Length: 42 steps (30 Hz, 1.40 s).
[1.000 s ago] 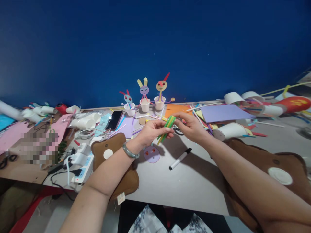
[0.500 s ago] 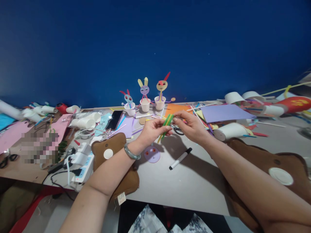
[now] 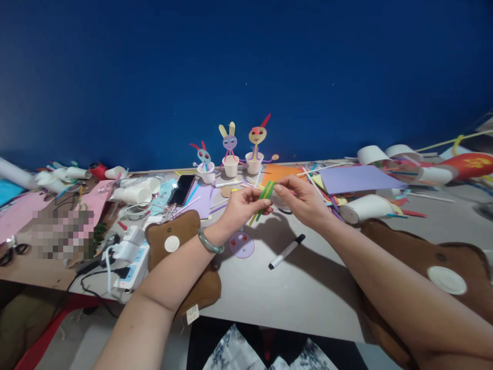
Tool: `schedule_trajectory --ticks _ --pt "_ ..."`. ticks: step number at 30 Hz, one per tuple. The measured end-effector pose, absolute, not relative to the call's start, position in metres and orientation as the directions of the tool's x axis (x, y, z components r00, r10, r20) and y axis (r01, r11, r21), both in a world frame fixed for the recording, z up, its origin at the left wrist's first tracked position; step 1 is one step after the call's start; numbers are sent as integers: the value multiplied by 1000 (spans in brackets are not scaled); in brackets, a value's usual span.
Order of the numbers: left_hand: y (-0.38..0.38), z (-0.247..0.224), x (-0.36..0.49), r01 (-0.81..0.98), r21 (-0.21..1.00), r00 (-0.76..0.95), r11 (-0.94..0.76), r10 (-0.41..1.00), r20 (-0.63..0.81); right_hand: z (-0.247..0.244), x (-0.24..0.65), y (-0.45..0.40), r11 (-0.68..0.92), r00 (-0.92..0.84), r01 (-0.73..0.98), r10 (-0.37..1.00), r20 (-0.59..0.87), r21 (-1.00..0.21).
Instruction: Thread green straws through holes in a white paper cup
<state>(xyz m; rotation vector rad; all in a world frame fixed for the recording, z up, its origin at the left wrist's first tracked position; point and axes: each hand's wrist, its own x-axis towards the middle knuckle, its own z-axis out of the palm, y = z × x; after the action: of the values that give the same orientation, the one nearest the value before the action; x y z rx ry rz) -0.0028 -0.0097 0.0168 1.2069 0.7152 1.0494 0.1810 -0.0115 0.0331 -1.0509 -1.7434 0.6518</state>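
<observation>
Green and yellow strips: a slim bundle, held slantwise above the surface, upper end toward the right hand.
Just changed: a clear, glassy-looking patch shows below the right fingertips — over the last second the right fingers have come off the strips' upper end, and the bundle looks narrower. This suggests the left hand bears the strips alone.
Left hand: pinching the bundle between thumb and fingers, the strips crossing its fingertips.
Right hand: thumb and fingers curled close together, just beside the strips; whether they grip the clear patch, I cannot tell.
Strips and hands: the bundle lies between the two, in the left grasp, its lower end slanting toward the person.
Paper face: a lilac disc flat on the surface, below the left hand.
Marker: white with black ends, lying right of the disc.
Cup figures: three standing in a row beyond the hands — near the blue wall.
</observation>
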Motion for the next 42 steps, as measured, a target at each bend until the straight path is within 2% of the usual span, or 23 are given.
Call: schedule_trajectory --ticks 9,15,18,22,29,42 --pt "-9 11 -1 -291 952 425 92 904 43 33 177 -13 468 -138 369 882 451 -803" --pt "-8 13 -5 -167 969 590 183 806 -50 34 179 -10 446 -61 364 888 456 -818" --pt "-7 13 -9 -143 974 627 178 777 -50 34 180 -9 423 -62 319 902 426 -848" --pt "-6 11 -10 -164 973 644 160 765 -17 35 180 -9 385 -84 246 923 376 -890" --pt "-10 6 -4 -176 969 635 174 772 -24 35 178 -10 385 -88 188 923 375 -904" --pt "-20 14 1 -211 963 580 170 814 -17 34 176 -13 377 -70 174 926 370 -910"
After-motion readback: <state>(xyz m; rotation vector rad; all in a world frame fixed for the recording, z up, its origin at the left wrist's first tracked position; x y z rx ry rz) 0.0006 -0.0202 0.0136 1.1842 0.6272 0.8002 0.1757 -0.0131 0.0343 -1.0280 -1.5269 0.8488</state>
